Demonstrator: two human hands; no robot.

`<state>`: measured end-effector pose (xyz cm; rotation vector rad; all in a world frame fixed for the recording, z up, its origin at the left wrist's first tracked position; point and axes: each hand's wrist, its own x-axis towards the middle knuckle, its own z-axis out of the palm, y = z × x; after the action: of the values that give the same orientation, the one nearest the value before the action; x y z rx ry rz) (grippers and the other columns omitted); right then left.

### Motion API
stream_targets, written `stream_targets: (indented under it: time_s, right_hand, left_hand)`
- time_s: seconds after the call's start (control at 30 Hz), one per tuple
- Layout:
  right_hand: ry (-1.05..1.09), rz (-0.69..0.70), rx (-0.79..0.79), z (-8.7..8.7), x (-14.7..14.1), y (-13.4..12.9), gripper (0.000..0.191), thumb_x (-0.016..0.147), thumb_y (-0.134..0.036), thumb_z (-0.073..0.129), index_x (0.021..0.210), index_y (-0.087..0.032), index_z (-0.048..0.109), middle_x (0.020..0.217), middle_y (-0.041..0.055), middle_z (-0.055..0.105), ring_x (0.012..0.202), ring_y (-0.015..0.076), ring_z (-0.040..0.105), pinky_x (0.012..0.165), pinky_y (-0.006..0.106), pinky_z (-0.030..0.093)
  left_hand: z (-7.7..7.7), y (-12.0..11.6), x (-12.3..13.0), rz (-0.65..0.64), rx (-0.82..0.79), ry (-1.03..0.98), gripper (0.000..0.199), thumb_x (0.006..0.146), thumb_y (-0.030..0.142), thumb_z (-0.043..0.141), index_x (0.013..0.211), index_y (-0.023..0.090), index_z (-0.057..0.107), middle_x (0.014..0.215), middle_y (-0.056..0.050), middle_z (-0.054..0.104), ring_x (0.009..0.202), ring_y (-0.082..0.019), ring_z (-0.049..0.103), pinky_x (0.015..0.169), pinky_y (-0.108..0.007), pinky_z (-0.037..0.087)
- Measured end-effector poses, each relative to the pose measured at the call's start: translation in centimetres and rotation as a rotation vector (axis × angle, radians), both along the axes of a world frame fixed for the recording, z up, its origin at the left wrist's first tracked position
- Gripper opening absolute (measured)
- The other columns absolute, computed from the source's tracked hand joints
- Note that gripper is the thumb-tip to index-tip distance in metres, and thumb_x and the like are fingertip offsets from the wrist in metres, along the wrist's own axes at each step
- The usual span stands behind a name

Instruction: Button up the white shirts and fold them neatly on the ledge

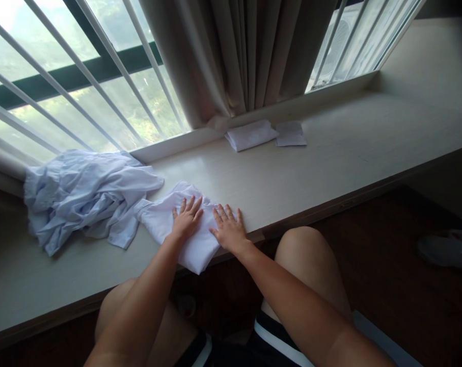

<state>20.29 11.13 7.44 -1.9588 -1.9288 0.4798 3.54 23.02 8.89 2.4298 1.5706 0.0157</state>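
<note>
A white cloth (164, 216), partly folded, lies on the window ledge, one corner hanging over its front edge. My left hand (187, 219) rests flat on the middle of the cloth, fingers spread. Close beside it, my right hand (229, 228) lies flat at the cloth's right side, its fingers also apart. Neither hand grips anything. To the left sits a crumpled heap of white fabric (89, 196), its near edge close to the cloth under my hands.
Toward the back of the ledge (341, 137) lie a folded white cloth (251, 135) and a smaller folded white piece (290, 133). Behind them hang curtains (249, 56) beside barred windows (81, 76). My knees are below the front edge; a pale shoe-like item (448, 248) lies on the floor.
</note>
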Motion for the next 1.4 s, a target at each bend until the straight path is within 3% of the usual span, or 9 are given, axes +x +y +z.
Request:
stream_targets:
  time_s: [0.17,0.4,0.53,0.77,0.93,1.03,1.17,1.33,1.4]
  right_hand:
    - [-0.035,-0.044,-0.117,1.7,-0.7,-1.7,0.083,0.100,-0.055,0.051,0.166,-0.012,0.024,0.173,0.0169,0.009,0.161,0.0386,0.007,0.125,0.066,-0.006]
    - [-0.100,0.055,0.072,4.7,-0.3,-2.3,0.056,0.100,-0.029,0.048,0.154,-0.013,0.049,0.164,0.0196,0.041,0.160,0.0431,0.010,0.123,0.071,-0.007]
    - [-0.174,0.341,0.180,3.1,-0.3,0.6,0.058,0.105,-0.037,0.039,0.161,-0.019,0.038,0.172,0.0120,0.025,0.161,0.0345,0.012,0.127,0.064,0.005]
    - [-0.239,0.254,0.058,-0.3,0.6,3.5,0.069,0.106,-0.058,0.032,0.166,-0.025,0.025,0.175,0.0075,0.013,0.163,0.0307,0.006,0.128,0.060,0.013]
    - [-0.265,0.228,0.035,-0.5,0.4,3.2,0.072,0.104,-0.061,0.033,0.166,-0.027,0.024,0.176,0.0054,0.010,0.162,0.0328,0.005,0.128,0.060,0.013]
    - [-0.301,0.232,0.041,-0.7,0.3,3.1,0.071,0.104,-0.059,0.031,0.167,-0.027,0.023,0.176,0.0053,0.010,0.162,0.0332,0.005,0.128,0.060,0.013]
    - [-0.341,0.234,0.037,-1.2,0.0,2.8,0.070,0.105,-0.059,0.025,0.167,-0.026,0.022,0.176,0.0052,0.011,0.162,0.0325,0.006,0.127,0.059,0.016]
    - [-0.298,0.238,0.019,-1.9,-0.3,2.0,0.076,0.103,-0.063,0.014,0.167,-0.024,0.022,0.176,0.0064,0.014,0.162,0.0358,0.008,0.125,0.065,0.016]
    - [-0.269,0.232,0.020,-3.0,0.3,2.4,0.081,0.100,-0.067,0.011,0.168,-0.023,0.021,0.176,0.0053,0.010,0.162,0.0371,0.003,0.124,0.067,0.013]
  left_hand:
    - [2.2,-1.5,-0.1,-0.113,-0.011,-0.009,0.058,0.107,0.051,0.029,0.164,0.042,0.025,0.175,0.001,0.014,0.163,-0.034,0.003,0.122,-0.072,0.010]
    - [0.9,-12.3,-2.3,0.022,0.141,0.054,0.063,0.105,0.055,0.032,0.164,0.033,0.031,0.175,-0.006,0.018,0.161,-0.038,0.008,0.125,-0.068,0.015]
    - [-0.8,-12.2,-3.4,-0.050,0.144,0.097,0.063,0.106,0.052,0.030,0.166,0.033,0.024,0.175,-0.004,0.019,0.161,-0.036,0.012,0.127,-0.063,0.015]
    - [-0.3,-8.2,-3.9,-0.208,0.087,0.086,0.064,0.106,0.057,0.031,0.166,0.037,0.022,0.175,-0.001,0.016,0.162,-0.033,0.009,0.129,-0.060,0.014]
    - [-0.4,-11.8,-5.3,-0.249,0.152,0.093,0.093,0.092,0.071,0.054,0.167,0.031,0.018,0.176,-0.010,0.011,0.161,-0.040,0.004,0.128,-0.061,0.010]
    - [-0.7,-14.1,-6.4,-0.258,0.182,0.111,0.104,0.085,0.054,0.073,0.168,0.029,0.015,0.176,-0.011,0.007,0.161,-0.042,0.002,0.129,-0.058,0.012]
    - [-0.9,-15.9,-7.6,-0.237,0.183,0.135,0.081,0.094,0.017,0.053,0.167,0.023,0.020,0.175,-0.014,0.012,0.161,-0.039,0.006,0.128,-0.053,0.017]
    - [-1.0,-18.2,-9.2,-0.192,0.152,0.092,0.068,0.098,0.017,0.042,0.165,0.015,0.027,0.173,-0.017,0.020,0.161,-0.032,0.017,0.128,-0.050,0.023]
    - [-1.3,-19.1,-9.6,-0.141,0.172,0.094,0.071,0.098,0.021,0.043,0.166,0.022,0.023,0.175,-0.012,0.016,0.162,-0.032,0.014,0.124,-0.062,0.024]
